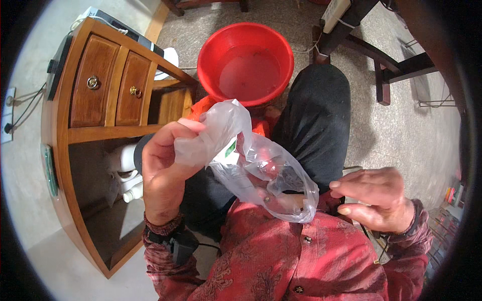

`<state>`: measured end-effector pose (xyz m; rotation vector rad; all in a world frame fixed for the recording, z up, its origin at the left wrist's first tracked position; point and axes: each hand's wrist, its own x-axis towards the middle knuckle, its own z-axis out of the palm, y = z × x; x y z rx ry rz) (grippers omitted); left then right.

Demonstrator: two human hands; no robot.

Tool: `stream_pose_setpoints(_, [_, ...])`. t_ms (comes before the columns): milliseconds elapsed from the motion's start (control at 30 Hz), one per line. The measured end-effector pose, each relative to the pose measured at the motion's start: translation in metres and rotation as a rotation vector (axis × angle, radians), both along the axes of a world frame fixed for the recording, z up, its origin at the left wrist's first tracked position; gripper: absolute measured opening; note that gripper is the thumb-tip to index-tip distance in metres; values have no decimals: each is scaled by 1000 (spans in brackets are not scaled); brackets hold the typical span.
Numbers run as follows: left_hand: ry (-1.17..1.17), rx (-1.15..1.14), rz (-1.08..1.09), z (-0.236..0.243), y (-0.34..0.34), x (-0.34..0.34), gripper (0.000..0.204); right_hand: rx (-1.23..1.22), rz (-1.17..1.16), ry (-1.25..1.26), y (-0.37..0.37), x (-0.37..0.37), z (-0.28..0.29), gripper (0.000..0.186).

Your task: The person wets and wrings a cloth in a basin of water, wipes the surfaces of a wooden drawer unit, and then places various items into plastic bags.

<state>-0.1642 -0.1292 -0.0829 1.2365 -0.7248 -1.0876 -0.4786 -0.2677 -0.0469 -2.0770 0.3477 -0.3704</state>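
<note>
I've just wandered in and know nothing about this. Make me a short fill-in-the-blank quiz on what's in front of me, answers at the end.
1. The left hand holds a translucent bag made of ____.
2. The right hand is apart from the bag and holds ____.
3. The round basin beyond the bag is coloured ____.
4. The wooden cabinet stands on the person's ____ side.

Missing words: plastic; nothing; red; left.
</note>
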Motion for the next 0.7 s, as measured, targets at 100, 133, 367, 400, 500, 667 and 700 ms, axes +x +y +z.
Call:
stream_pose_setpoints(100, [-3,4,42,-5,3,-5,27,172,11,-146,2,29,-2,29])
stream_pose_setpoints(133, [-1,16,60,-4,2,-8,27,218,38,-154,4,44,-5,29])
stream_pose_setpoints(367, [-66,144,-19,14,9,-30,21,-194,261,29,1,114,-78,24])
stream_pose_setpoints(400, [-67,135,-29,13,11,-29,20,-282,248,34,-4,113,-81,33])
stream_pose_setpoints(500, [-55,127,-62,10,12,-25,18,-353,196,36,-14,105,-80,50])
stream_pose_setpoints(667, [24,219,-91,14,7,-24,21,-368,190,77,-3,106,-86,23])
stream_pose_setpoints(700, [60,206,-112,14,5,-24,23,-292,308,156,-4,102,-83,41])
